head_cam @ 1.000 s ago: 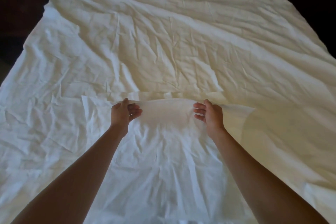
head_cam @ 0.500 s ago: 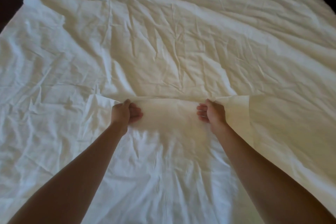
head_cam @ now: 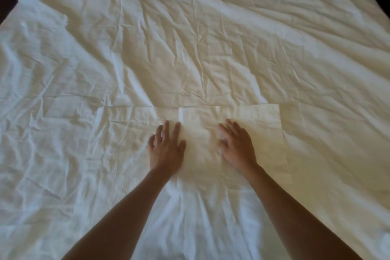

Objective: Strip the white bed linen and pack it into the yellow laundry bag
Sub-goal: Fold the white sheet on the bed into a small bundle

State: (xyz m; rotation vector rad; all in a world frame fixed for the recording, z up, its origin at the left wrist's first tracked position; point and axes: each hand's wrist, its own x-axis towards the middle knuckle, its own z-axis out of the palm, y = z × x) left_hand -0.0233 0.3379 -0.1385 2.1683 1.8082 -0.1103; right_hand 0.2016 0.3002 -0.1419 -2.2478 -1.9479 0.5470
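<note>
Left hand (head_cam: pixel 166 148) at 7 o'clock, fingers spread, presses flat on the white sheet (head_cam: pixel 211 48). Right hand (head_cam: pixel 237 145) at 5 o'clock, fingers spread, rests on the folded flap (head_cam: pixel 263 124).

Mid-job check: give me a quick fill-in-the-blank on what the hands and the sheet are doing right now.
1. Both hands lie ____ on the folded-over flap of the white sheet.
2. The left hand and right hand have their palms facing ____.
3. The yellow laundry bag is ____ in this view.

Missing words: flat; down; not visible
</note>
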